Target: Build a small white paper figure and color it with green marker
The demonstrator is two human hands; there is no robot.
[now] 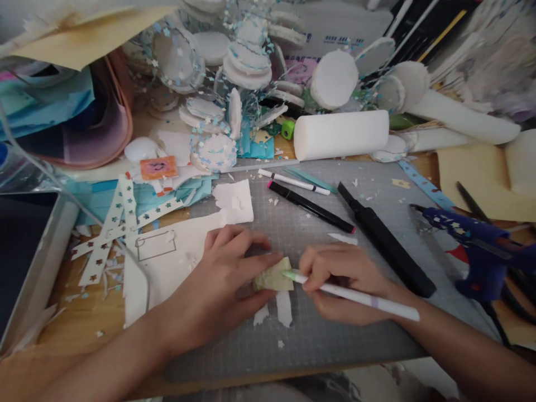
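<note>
Between the thumb and index finger of my left hand (234, 268), a small pale green paper piece (274, 276) is held down on the grey cutting mat (234, 349). My right hand (345, 279) is closed around a white marker (377, 303) with a green tip. That tip touches the right part of the paper piece, or lies just over it. Two narrow white paper strips (283, 309) stick out below the piece, and I cannot tell whether they are joined to it. A white sheet (188, 237) with a drawn rectangle lies partly under my left hand.
Beyond my hands lie a black marker (312, 206), a white pen (293, 181) and a black cutter (385, 243). A blue glue gun (481, 248) and black scissors (473, 201) are on the right. White discs (247, 67) and a white roll (341, 135) crowd the back.
</note>
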